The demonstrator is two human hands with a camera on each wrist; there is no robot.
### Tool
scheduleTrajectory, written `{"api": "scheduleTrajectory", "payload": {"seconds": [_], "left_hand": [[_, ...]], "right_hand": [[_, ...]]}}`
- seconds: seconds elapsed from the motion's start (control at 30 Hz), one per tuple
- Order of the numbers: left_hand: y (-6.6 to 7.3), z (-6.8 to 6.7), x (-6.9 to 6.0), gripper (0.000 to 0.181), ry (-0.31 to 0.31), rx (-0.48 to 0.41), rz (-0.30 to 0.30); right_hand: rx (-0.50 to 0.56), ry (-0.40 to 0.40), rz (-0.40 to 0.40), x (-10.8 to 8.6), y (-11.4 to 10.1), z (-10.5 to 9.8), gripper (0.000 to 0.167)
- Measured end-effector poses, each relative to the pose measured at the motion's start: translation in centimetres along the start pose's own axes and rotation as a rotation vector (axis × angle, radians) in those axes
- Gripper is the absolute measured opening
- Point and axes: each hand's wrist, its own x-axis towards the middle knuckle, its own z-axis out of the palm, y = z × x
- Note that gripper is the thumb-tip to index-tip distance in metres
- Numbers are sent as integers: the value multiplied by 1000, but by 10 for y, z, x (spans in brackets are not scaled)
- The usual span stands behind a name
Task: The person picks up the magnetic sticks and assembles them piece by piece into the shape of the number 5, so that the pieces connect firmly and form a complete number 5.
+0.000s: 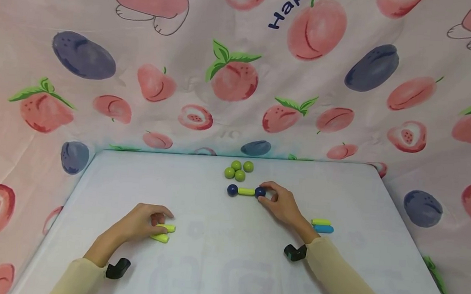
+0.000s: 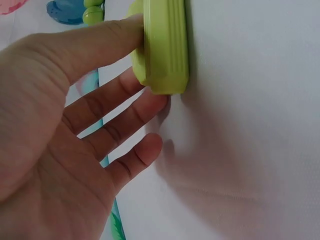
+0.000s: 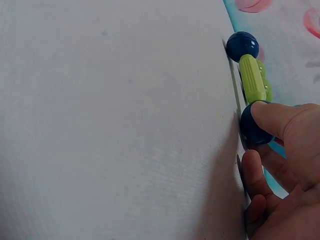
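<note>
My right hand (image 1: 284, 207) pinches a dark blue ball (image 3: 252, 125) between thumb and fingers. That ball is the right end of a dumbbell-like piece: a yellow-green rod (image 1: 246, 191) joins it to a second dark blue ball (image 1: 232, 190). On the left, my left hand (image 1: 142, 222) is at two short yellow-green rods lying close together. Its thumb lies against the farther rod (image 1: 169, 228), with fingers on that rod's far side; the nearer rod (image 1: 160, 238) sits just in front. The left wrist view shows the nearer rod's ribbed side (image 2: 167, 45), and its index finger is mostly hidden there.
Several green balls (image 1: 236, 165) are grouped near the white table's far edge, behind the dumbbell piece. Beside the right forearm lie another yellow-green rod (image 1: 321, 222) and a blue rod (image 1: 323, 229). A fruit-patterned cloth (image 1: 200, 70) surrounds the table's back and sides.
</note>
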Motion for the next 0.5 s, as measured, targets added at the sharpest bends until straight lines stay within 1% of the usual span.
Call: {"api": "scheduleTrajectory", "payload": {"seconds": [0.33, 0.5], "left_hand": [[3, 6, 8, 20, -30, 21, 3], [4, 8, 11, 19, -30, 28, -5]], "right_hand": [[1, 5, 3, 0, -1, 0, 42], [8, 5, 2, -1, -3, 0, 42]]}}
